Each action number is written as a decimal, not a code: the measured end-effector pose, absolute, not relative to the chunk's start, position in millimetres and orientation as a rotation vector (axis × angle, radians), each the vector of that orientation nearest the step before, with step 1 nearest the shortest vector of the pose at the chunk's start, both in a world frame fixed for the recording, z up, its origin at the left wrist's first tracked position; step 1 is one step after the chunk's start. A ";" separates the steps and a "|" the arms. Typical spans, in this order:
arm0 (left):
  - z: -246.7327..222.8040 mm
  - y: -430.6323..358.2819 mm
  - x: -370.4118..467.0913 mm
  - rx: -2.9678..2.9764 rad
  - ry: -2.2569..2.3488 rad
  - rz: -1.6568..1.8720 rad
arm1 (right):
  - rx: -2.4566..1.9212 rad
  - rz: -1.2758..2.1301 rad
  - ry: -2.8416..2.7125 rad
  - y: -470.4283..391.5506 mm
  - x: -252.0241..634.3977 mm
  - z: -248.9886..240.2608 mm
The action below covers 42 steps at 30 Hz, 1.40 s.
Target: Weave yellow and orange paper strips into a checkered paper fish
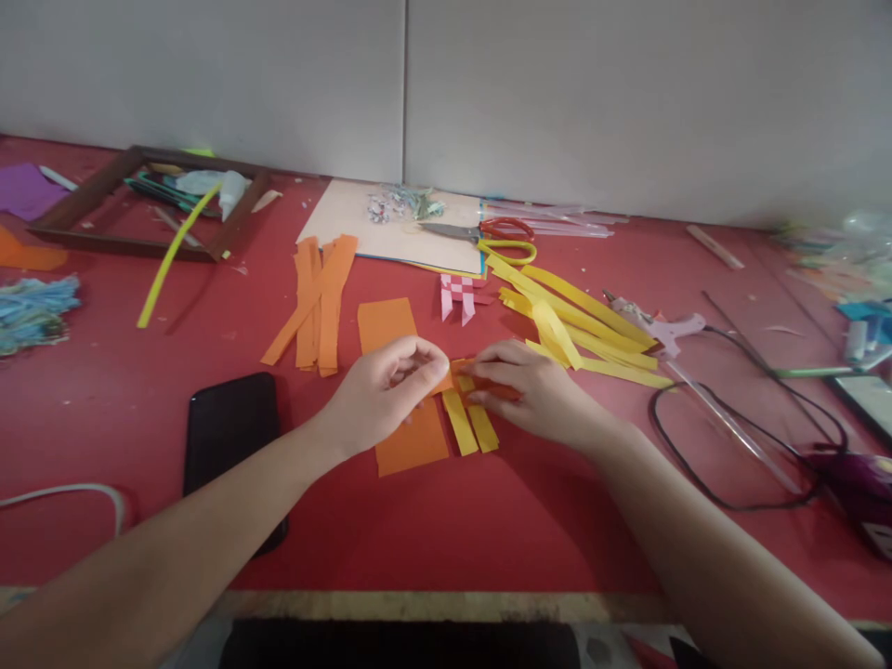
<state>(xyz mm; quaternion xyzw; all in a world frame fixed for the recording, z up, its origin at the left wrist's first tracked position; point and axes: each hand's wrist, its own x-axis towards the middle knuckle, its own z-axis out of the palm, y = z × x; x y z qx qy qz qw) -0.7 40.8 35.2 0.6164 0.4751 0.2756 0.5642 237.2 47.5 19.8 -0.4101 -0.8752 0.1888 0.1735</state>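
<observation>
My left hand (397, 386) is closed in a pinch, thumb against index finger, on an orange paper strip (441, 379). My right hand (533, 386) curls its fingers over the other part of the orange strip, where it crosses the upper ends of two yellow paper strips (460, 423). The lower ends of these yellow strips hang toward me. Beneath and beside my left hand lies an orange paper sheet (411, 446), its middle hidden by the hand. Just beyond my hands stands a small pink and red woven paper piece (457, 293).
Orange strips (313, 307) lie left, yellow strips (592, 321) right. Scissors (480, 237) rest on a pale board (334, 214). A black phone (229, 427) sits by my left forearm. A glue gun (669, 330) with a looping cord is at right, a wooden frame (118, 243) back left.
</observation>
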 end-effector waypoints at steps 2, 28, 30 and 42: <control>36.0 40.3 -1.4 1.360 1.045 0.665 | -1.178 0.556 -2.479 47.6 237.6 19.8; 37.2 41.8 -6.8 2.004 1.056 0.443 | -1.102 0.579 -2.459 47.0 237.2 21.6; 38.9 41.3 -5.9 1.984 1.074 0.460 | -1.123 0.547 -2.462 47.3 236.7 20.5; 41.0 40.2 -2.8 2.007 1.245 0.603 | -1.178 0.410 -2.478 45.4 230.7 13.9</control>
